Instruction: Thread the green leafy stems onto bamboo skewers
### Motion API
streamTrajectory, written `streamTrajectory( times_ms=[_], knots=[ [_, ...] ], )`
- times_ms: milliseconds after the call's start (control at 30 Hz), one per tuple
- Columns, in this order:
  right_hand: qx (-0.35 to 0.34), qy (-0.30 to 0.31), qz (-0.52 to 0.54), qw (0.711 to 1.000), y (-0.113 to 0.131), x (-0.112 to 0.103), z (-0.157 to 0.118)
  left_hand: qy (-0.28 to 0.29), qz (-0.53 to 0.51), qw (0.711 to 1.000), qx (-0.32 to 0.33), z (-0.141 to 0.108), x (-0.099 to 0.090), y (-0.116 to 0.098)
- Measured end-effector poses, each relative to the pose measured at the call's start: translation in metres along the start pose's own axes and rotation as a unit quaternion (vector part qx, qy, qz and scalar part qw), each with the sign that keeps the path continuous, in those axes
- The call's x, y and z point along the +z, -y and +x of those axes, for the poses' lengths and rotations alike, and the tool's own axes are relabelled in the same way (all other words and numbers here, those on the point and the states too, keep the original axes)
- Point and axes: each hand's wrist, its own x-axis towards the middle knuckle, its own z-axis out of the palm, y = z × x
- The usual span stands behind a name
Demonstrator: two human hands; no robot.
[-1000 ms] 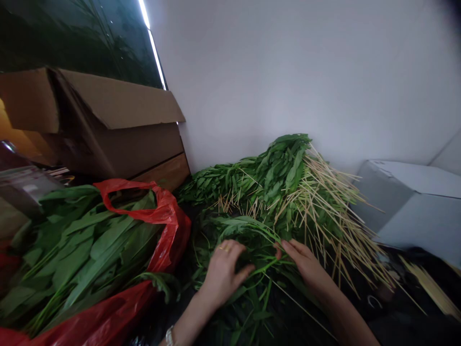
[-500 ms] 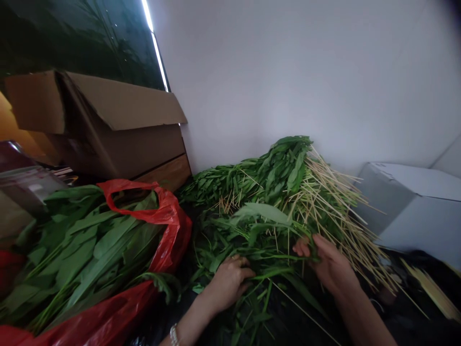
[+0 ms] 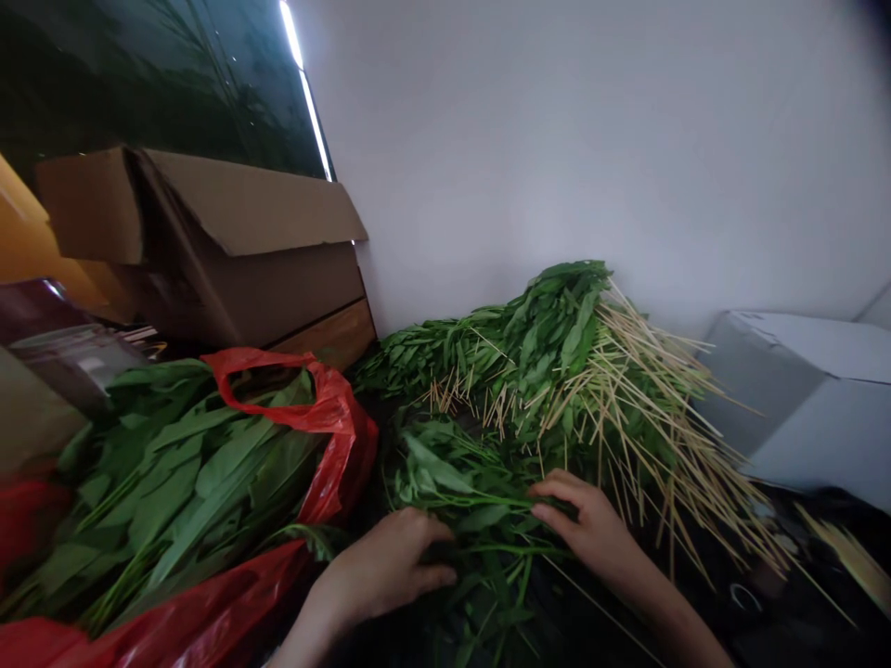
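Note:
My left hand (image 3: 390, 568) hovers at the near left side of a loose heap of leafy green stems (image 3: 480, 515). Its thumb and fingers are apart, with nothing visible between them. My right hand (image 3: 591, 524) is at the heap's right side, thumb and fingertips closed on a leafy stem whose broad leaf (image 3: 435, 468) points left. Just behind lies a big pile of leafy skewers (image 3: 557, 325): green leaves bunched at the left, thin pale sticks (image 3: 647, 399) jutting out to the right and toward me.
At the left a red plastic bag (image 3: 341, 422) gapes around large green leaves (image 3: 201, 464). Behind it stands an open cardboard box (image 3: 278, 278). A white box (image 3: 786, 408) is at the right, with more pale sticks (image 3: 853, 561) near it. A white wall (image 3: 557, 139) closes off the back.
My right hand has moved left and down, laying the leafy stem onto the heap. My left hand has drawn back left, its fingers now apart from the leaves.

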Motion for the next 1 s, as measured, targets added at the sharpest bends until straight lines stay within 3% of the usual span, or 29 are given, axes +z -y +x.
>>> streamTrajectory(
  times_ms=[67, 300, 500, 667, 767, 900, 1000],
  knots=[
    [0.002, 0.001, 0.002, 1.000, -0.003, 0.003, 0.000, -0.010, -0.009, 1.000, -0.002, -0.007, -0.009, 0.001],
    [0.022, -0.001, 0.032, 0.999, -0.006, 0.002, 0.001, -0.141, -0.033, 0.989, 0.003, -0.009, -0.030, 0.001],
    [0.022, 0.009, 0.053, 0.998, -0.005, 0.000, 0.002, -0.248, -0.067, 0.966, 0.037, 0.007, -0.014, 0.005],
    [0.015, 0.026, 0.069, 0.997, -0.004, -0.004, 0.002, -0.340, -0.002, 0.940, 0.034, 0.022, -0.006, 0.010],
    [0.013, 0.030, 0.077, 0.996, -0.001, -0.006, 0.001, -0.332, 0.069, 0.940, 0.039, 0.028, -0.003, 0.009],
    [0.014, 0.035, 0.090, 0.995, 0.001, -0.006, 0.000, -0.272, 0.124, 0.953, 0.053, 0.036, 0.002, 0.007],
    [0.059, 0.028, 0.116, 0.991, 0.000, -0.004, -0.001, -0.247, 0.138, 0.957, 0.061, 0.038, 0.003, 0.006]
  ],
)
